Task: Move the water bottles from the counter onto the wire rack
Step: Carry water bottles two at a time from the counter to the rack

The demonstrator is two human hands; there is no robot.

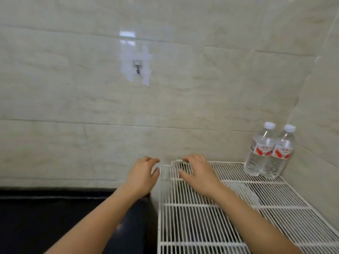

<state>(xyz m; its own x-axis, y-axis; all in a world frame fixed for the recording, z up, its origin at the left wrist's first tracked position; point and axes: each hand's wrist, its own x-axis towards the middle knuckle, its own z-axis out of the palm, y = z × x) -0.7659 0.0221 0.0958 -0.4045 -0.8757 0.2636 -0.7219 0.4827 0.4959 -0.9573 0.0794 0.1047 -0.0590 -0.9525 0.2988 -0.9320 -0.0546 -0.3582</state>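
Two clear water bottles with white caps and red-and-white labels stand upright side by side in the far right corner of the white wire rack (201, 217): the left bottle (259, 151) and the right bottle (280, 154) touch each other. My left hand (143, 175) hovers by the rack's far left corner with loosely curled fingers and holds nothing. My right hand (196, 173) hangs over the rack's back left part, fingers loosely curled, empty too. Both hands are well left of the bottles.
The black counter (55, 220) lies to the left of the rack. A beige tiled wall (73, 88) runs behind, with a taped hook (137, 67) on it. A side wall (321, 107) closes the corner right of the bottles.
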